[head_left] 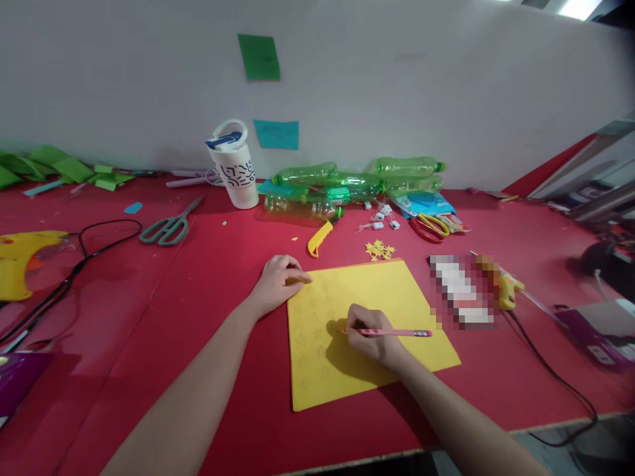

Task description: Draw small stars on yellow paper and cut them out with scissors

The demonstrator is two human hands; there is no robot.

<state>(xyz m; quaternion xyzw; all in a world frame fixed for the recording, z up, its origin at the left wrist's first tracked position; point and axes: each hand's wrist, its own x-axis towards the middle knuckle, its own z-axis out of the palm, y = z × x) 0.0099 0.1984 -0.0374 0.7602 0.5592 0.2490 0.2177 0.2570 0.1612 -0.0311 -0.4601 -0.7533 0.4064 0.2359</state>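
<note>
A pink pencil (397,332) is gripped in my right hand (372,334), its tip against a yellow sheet of paper (367,284). Faint pencilled star-like outlines run down the sheet's left part. My left hand (280,284) rests at the sheet's upper left corner, with thumb and fingers apart and the fingertips on the paper. Just beyond the far edge lies a small pile of yellow cut-out stars (380,250). A yellow-handled cutter (320,239) lies on the red table beyond my left hand.
Green plastic bottles (307,175) and a white tumbler (235,172) stand or lie along the wall. Grey scissors (171,225) are at left, red-and-yellow scissors (429,226) at right. Yellow glue guns (507,291) with black cords flank the workspace. A blurred-out object (459,291) lies beside the paper.
</note>
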